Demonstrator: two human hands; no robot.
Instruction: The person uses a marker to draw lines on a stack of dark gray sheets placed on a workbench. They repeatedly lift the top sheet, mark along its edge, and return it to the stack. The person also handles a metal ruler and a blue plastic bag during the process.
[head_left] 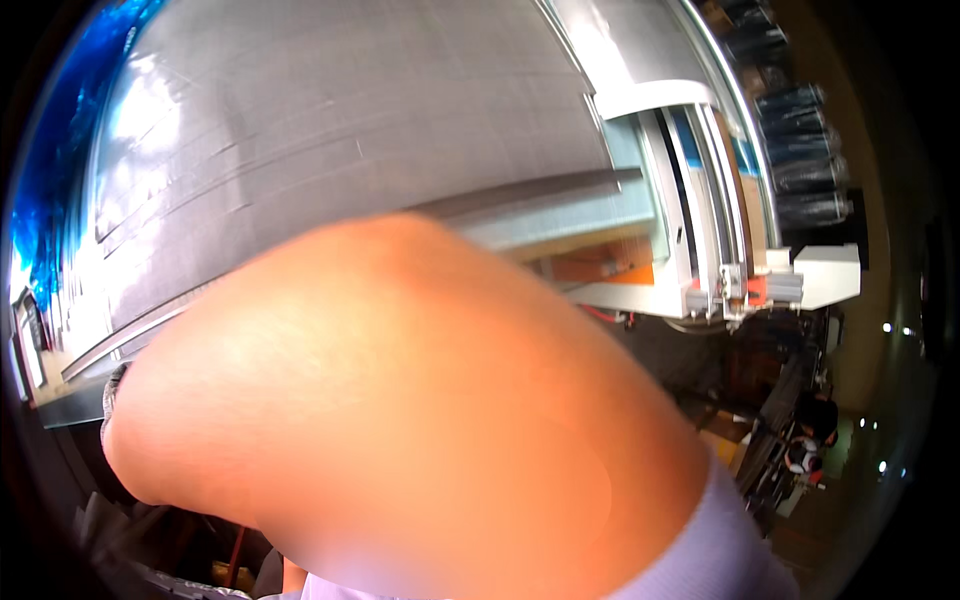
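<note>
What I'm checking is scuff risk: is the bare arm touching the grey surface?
Cannot tell: in the head view, the arm overlaps the grey surface, hiding any contact or gap.

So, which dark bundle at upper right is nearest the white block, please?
The lowest bundle, just above the white block; the other bundles show higher up.

Grey surface (360, 110) lay flat before you, broad, faintly lined, glare-bright at left; near edge partly hidden from your view.
</note>
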